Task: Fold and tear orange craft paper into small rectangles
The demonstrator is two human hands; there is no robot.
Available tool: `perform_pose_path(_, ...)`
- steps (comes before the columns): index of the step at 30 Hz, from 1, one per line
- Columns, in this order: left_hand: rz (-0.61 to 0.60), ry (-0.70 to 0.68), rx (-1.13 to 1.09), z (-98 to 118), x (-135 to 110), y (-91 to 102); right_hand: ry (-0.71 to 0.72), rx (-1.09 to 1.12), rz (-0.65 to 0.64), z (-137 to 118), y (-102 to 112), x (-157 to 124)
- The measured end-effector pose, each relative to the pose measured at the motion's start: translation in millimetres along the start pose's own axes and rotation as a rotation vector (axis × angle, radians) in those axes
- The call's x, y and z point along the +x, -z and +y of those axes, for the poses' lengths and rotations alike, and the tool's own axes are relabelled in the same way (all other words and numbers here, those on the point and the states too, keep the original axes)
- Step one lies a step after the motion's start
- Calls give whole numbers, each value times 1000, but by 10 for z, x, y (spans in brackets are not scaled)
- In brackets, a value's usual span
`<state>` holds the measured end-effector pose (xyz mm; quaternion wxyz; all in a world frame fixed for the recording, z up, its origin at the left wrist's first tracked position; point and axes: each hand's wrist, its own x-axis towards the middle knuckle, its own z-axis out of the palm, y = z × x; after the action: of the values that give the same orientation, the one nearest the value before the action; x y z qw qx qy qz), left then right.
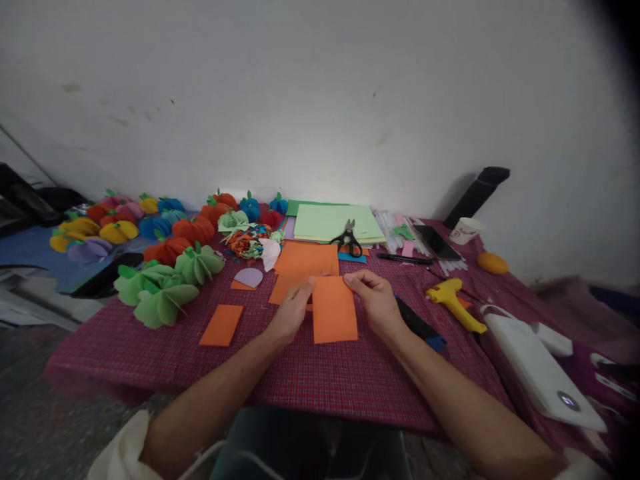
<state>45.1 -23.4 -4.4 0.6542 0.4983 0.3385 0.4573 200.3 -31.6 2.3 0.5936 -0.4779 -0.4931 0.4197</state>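
Note:
Between my hands is a rectangular piece of orange paper, held upright above the tablecloth. My left hand pinches its upper left corner, and my right hand pinches the upper right corner. Just behind lie larger orange sheets. A smaller orange paper rectangle rests flat to the left of my left hand. Beyond it is a rounded lilac paper piece on an orange scrap. Black-handled scissors lie on a stack of pale green paper.
Paper pumpkins in several colours crowd the left, beside crumpled paper scraps. On the right are a yellow glue gun, a white power bank, a paper cup, a phone and a pen. A wall stands behind.

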Motion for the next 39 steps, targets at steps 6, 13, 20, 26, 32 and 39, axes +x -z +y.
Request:
perform_pose_path(6, -62, 49, 50, -22, -6, 5, -45, 169, 5, 79, 16, 25)
perform_pose_path(13, -184, 139, -7, 5, -23, 0, -27, -99, -140, -105, 96, 60)
perform_pose_path(20, -328, 138, 345, -19, -65, 1, 73, -409, -488, -231, 100, -35)
perform_pose_path(26, -422, 187, 358, -5, -84, -9, 9, -379, -505, -157, 122, -12)
perform_pose_path(32, -420, 221, 228, -5, -81, 1, -119, -311, -366, -217, 184, 41)
perform_pose_path(39, -478, 203, 211, 61, -80, 33, -294, -101, -235, -242, 343, 139)
